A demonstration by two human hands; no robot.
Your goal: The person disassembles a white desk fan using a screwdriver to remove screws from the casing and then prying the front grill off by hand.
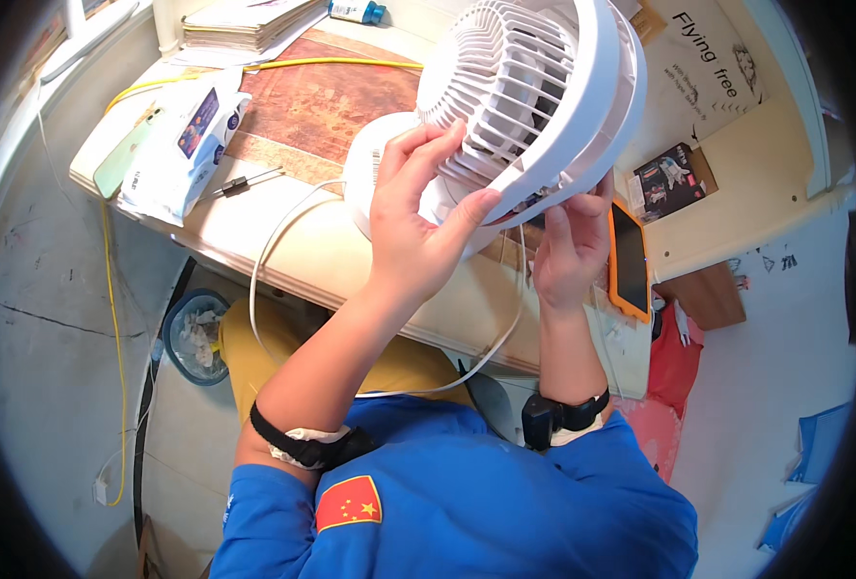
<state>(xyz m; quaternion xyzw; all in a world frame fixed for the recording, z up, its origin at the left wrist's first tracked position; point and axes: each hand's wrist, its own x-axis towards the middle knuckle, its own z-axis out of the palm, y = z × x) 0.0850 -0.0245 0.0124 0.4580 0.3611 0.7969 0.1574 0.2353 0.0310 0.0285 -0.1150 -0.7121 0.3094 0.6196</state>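
Note:
A white electric fan point(491, 82) stands tilted on its round base at the desk's front edge, its rear grille facing left. My left hand point(416, 207) holds the fan, fingers on the grille and thumb against the rim of the housing. Under the lower rim, my right hand point(575, 246) grips the fan's edge, some fingertips hidden behind it. A gap shows between the rear housing and the outer front ring point(631, 82). From the base a white cable point(272, 236) hangs over the desk edge and crosses my lap.
On the desk point(303, 227) lie a screwdriver point(245, 181), a white packet point(182, 145), a pale green phone point(124, 159) and a yellow cable point(341, 63). An orange-framed device point(629, 261) sits right of my right hand. A waste bin point(196, 338) stands below left.

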